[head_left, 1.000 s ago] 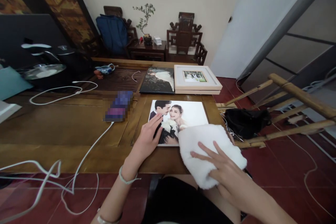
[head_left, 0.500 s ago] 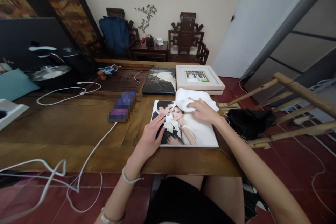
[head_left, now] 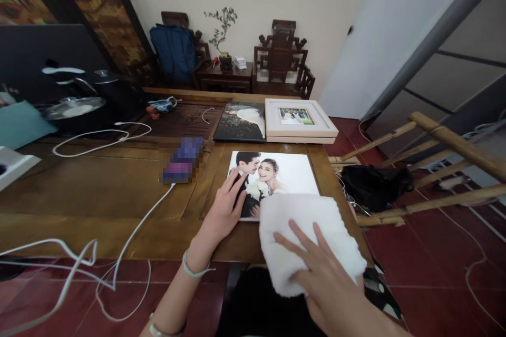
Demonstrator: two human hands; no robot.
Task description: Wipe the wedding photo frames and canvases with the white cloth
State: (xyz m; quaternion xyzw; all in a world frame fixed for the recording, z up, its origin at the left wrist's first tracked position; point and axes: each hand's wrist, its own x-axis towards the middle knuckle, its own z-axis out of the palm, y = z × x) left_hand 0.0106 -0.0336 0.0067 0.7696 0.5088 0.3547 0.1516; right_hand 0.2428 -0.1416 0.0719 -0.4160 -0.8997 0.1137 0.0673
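A wedding photo panel [head_left: 294,171] lies flat near the table's front edge, its lower right part covered by a white cloth [head_left: 304,210]. My left hand [head_left: 227,205] rests on the panel's left edge, fingers stretched out and holding nothing. Over the front edge of the table, my right hand [head_left: 324,268] has the cloth, with its fingers spread across the top and the thumb side partly hidden in the folds. The cloth reaches from the photo out past the table edge above my lap.
Behind the panel lie a dark photo panel [head_left: 241,122] and light wooden frames [head_left: 302,138], stacked. A phone [head_left: 182,160] with a white cable [head_left: 144,226] is to the left. A bamboo chair [head_left: 450,134] stands at the right, with a black bag [head_left: 373,187].
My right hand has pulled the cloth from the panel's top right corner down towards me, past the front edge, and the cloth looks more spread out. My left hand has stayed nearly still.
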